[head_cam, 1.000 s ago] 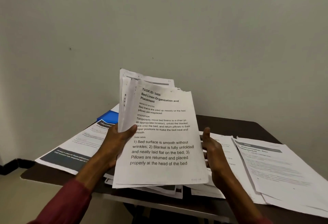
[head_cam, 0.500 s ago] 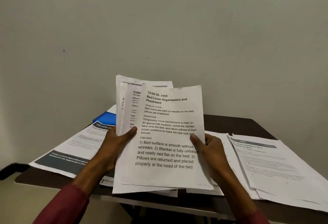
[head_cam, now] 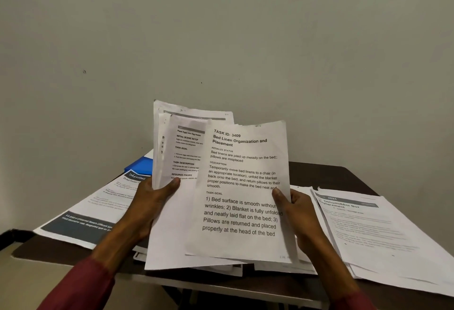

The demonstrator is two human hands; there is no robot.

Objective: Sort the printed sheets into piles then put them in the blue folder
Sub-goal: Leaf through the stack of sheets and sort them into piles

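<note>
At the left we see a white printed sheet with a dark banner lying on the dark brown table, with the blue plastic folder just behind it. Our left hand grips a fanned stack of white printed sheets, thumb in front. Our right hand pinches the right edge of the front "Bed Linen" sheet. A pile of white papers lies rightmost.

Left grip clasps sheet stack, thumb atop; right grip pinches front sheet.

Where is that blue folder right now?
In the head view the blue folder lies on the dark table, left of centre, peeking out behind the sheets gripped by the left hand.
</note>
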